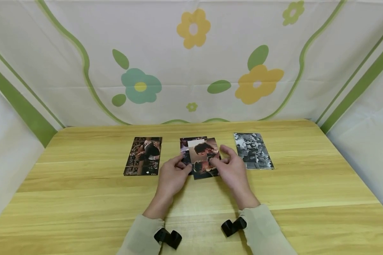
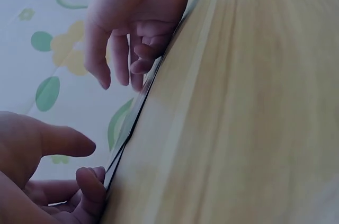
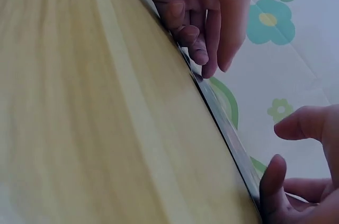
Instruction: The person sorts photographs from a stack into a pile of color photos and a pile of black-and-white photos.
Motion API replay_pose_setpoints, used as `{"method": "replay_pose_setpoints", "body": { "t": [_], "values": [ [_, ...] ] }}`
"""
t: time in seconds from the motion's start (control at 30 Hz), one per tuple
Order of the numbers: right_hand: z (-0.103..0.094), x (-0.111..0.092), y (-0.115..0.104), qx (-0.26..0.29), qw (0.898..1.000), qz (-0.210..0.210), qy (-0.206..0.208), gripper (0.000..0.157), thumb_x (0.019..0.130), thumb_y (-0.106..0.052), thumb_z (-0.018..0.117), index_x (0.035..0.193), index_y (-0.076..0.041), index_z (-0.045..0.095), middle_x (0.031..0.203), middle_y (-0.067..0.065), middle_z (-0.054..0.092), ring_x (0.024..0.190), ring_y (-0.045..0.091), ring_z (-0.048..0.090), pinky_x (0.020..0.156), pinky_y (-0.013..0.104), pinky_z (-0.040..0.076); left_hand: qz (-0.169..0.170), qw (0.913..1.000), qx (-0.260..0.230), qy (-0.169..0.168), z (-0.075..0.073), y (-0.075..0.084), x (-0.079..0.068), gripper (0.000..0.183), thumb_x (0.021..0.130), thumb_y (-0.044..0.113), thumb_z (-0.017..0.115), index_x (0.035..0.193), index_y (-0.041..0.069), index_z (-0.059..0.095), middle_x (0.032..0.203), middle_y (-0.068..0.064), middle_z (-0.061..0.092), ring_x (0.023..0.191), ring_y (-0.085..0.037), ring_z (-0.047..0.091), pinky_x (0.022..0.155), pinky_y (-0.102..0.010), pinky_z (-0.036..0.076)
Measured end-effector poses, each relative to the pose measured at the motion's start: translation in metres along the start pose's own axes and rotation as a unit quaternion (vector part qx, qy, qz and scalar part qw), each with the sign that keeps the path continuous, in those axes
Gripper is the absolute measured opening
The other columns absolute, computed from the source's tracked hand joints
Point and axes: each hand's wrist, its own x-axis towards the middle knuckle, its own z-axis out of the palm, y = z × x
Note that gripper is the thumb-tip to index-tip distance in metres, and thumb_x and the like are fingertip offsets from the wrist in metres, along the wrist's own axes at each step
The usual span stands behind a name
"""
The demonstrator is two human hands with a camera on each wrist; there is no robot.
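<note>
Two overlapping photo prints lie at the middle of the table. The upper photo (image 1: 204,150), showing two people, sits slightly askew over the lower photo (image 1: 184,143), whose left and top edges show. My left hand (image 1: 173,175) is at their left side, loosely bent fingers touching the edge. From the right, my right hand (image 1: 233,171) reaches over the upper photo's side with its thumb on the print. In the left wrist view the left hand (image 2: 42,176) has a gap between its digits; the right hand (image 3: 302,171) looks similar in the right wrist view.
On the left lies a colour photo stack (image 1: 143,156). A black-and-white photo stack (image 1: 253,150) lies to the right, close beside the right hand. The wooden table (image 1: 83,198) ends at a flowered cloth backdrop (image 1: 191,71). Black devices (image 1: 168,238) are strapped at both wrists.
</note>
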Motion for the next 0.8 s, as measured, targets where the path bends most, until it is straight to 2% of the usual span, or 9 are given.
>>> {"method": "replay_pose_setpoints", "body": {
  "t": [0.1, 0.3, 0.57, 0.67, 0.8],
  "values": [
    [0.0002, -0.0013, -0.0008, 0.001, 1.0, 0.001, -0.018, 0.064, 0.096, -0.022, 0.075, 0.157, -0.019, 0.055, 0.088, -0.001, 0.066, 0.068, 0.012, 0.055, 0.062, 0.029, 0.045, 0.009, 0.9997, 0.018, -0.012, 0.0001, 0.0001, 0.0001, 0.056, 0.096, 0.013, 0.076, 0.149, -0.001, 0.061, 0.103, -0.01, 0.068, 0.085, -0.017, 0.057, 0.073, -0.029, 0.047],
    [0.003, -0.0024, -0.0019, -0.003, 1.0, -0.008, -0.028, 0.055, 0.096, -0.022, 0.075, 0.15, -0.019, 0.063, 0.092, 0.002, 0.068, 0.082, 0.015, 0.058, 0.067, 0.028, 0.046, 0.018, 0.9994, 0.025, -0.018, -0.0004, -0.0016, 0.0007, 0.055, 0.098, 0.013, 0.074, 0.149, -0.002, 0.06, 0.103, -0.01, 0.065, 0.086, -0.018, 0.055, 0.076, -0.03, 0.044],
    [0.0037, -0.0016, -0.0014, 0.011, 0.999, -0.016, -0.031, 0.052, 0.095, -0.021, 0.077, 0.145, -0.018, 0.067, 0.087, 0.001, 0.067, 0.077, 0.015, 0.057, 0.065, 0.028, 0.044, 0.012, 0.9997, 0.012, -0.018, -0.0003, -0.0025, 0.0019, 0.054, 0.099, 0.012, 0.073, 0.15, -0.001, 0.06, 0.107, -0.01, 0.064, 0.09, -0.019, 0.054, 0.078, -0.03, 0.044],
    [0.0035, 0.0001, -0.0002, 0.024, 0.999, -0.018, -0.034, 0.052, 0.095, -0.019, 0.077, 0.146, -0.016, 0.066, 0.1, 0.006, 0.072, 0.082, 0.013, 0.06, 0.067, 0.026, 0.046, 0.005, 0.9998, 0.009, -0.018, -0.0008, -0.0023, 0.0014, 0.058, 0.1, 0.012, 0.072, 0.155, 0.001, 0.055, 0.109, -0.01, 0.064, 0.091, -0.019, 0.055, 0.079, -0.03, 0.045],
    [0.0013, 0.0017, 0.0005, 0.039, 0.999, -0.016, -0.032, 0.052, 0.097, -0.017, 0.076, 0.147, -0.013, 0.064, 0.133, 0.011, 0.071, 0.083, 0.012, 0.061, 0.066, 0.023, 0.049, -0.006, 0.9998, 0.001, -0.019, -0.0007, -0.0026, 0.0011, 0.065, 0.101, 0.013, 0.071, 0.16, 0.002, 0.048, 0.113, -0.011, 0.064, 0.091, -0.018, 0.056, 0.078, -0.03, 0.045]
  ]
}}
